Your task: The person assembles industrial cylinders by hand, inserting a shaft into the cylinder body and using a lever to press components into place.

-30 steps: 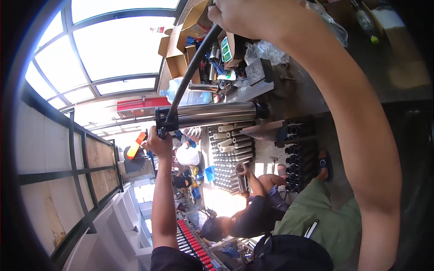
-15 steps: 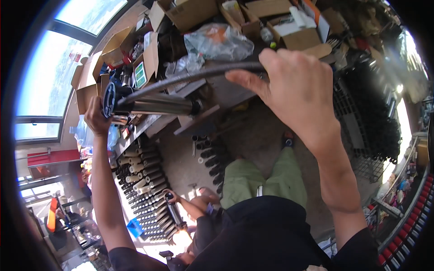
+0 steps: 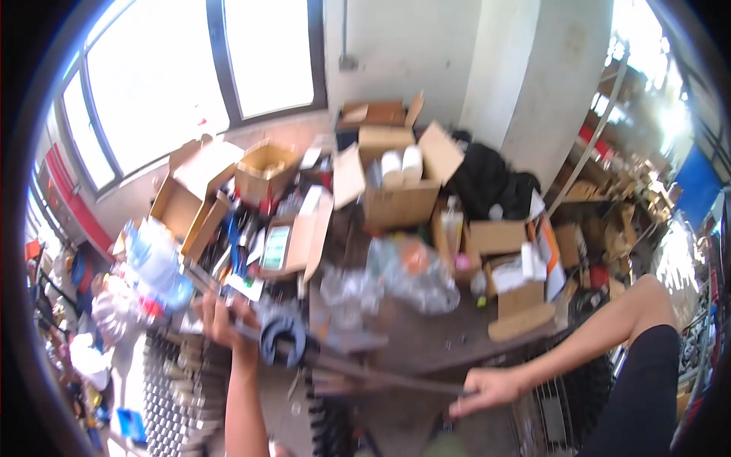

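Observation:
Over the near edge of a cluttered workbench [image 3: 411,346], a dark notched ring [image 3: 283,340] sits in front of my left hand. My left hand [image 3: 227,320], beside the ring, has its fingers wrapped round a grey metal rod [image 3: 199,276] that slants up to the left. From the ring a long dark bar [image 3: 396,378] runs out to the right. Its far end is in my right hand [image 3: 491,388], closed round it with the thumb at the tip. Motion blurs the parts around the ring, and how rod, ring and bar join cannot be made out.
Open cardboard boxes [image 3: 400,206] and a clear plastic bag [image 3: 415,278] crowd the bench. A large clear plastic bottle [image 3: 156,255] stands at the left. Rows of stacked tubes [image 3: 171,388] lie below left, near a blue bin [image 3: 131,424]. A wire crate [image 3: 552,415] stands below right.
My view has tilted up from the floor to the bench and windows. My right hand, with the bar's end, has come down from above the ring to below it.

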Motion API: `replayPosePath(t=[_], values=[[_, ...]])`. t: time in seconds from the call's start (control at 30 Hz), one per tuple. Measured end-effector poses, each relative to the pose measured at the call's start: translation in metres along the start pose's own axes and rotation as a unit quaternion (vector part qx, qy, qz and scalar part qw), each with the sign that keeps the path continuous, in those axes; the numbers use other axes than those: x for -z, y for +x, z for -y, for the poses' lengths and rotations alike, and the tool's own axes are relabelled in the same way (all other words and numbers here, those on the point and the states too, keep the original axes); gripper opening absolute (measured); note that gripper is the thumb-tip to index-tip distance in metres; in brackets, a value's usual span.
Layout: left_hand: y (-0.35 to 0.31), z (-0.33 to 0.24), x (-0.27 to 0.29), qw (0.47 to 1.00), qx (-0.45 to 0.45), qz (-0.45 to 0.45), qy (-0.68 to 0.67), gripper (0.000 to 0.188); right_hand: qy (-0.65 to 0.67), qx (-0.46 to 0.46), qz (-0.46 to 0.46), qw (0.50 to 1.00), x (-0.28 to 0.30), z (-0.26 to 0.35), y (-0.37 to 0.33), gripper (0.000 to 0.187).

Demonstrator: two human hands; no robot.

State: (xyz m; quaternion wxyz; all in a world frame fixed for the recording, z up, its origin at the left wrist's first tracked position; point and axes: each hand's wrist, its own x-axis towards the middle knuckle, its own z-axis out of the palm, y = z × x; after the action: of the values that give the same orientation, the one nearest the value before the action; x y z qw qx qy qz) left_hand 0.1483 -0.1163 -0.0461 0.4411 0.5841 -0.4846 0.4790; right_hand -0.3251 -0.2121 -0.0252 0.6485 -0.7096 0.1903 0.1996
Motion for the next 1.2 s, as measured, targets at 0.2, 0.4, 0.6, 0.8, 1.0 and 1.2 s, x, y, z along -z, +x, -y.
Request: replayPosePath(t=[0.2, 0.4, 0.6, 0.8, 1.0, 1.2], values=[[0.009, -0.004, -0.036, 0.988, 0.015, -0.137, -0.062, 0.031, 0.191, -0.105, 0.083, 0.972, -0.041, 0.025, 0.012, 0.051], [0.018, -0.013, -0.079, 0.959, 0.044, -0.123, -0.251, 0.027, 0.273, 0.022, -0.059, 0.96, -0.17, 0.041, 0.048, 0.05], [0.026, -0.049, -0.11, 0.906, 0.031, -0.067, -0.416, 0.025, 0.401, 0.112, -0.276, 0.866, -0.291, 0.06, 0.133, 0.047], [0.051, -0.046, -0.095, 0.888, -0.036, 0.127, -0.44, 0.014, 0.444, 0.168, -0.353, 0.806, -0.343, 0.103, 0.218, 0.041], [-0.028, -0.025, -0.049, 0.963, 0.101, 0.232, -0.093, 0.054, 0.452, 0.18, -0.329, 0.81, -0.345, 0.087, 0.226, 0.024], [-0.094, -0.094, 0.288, 0.027, 0.85, 0.243, -0.466, 0.046, 0.127, 0.319, -0.562, 0.753, -0.117, 0.061, 0.226, 0.018]])
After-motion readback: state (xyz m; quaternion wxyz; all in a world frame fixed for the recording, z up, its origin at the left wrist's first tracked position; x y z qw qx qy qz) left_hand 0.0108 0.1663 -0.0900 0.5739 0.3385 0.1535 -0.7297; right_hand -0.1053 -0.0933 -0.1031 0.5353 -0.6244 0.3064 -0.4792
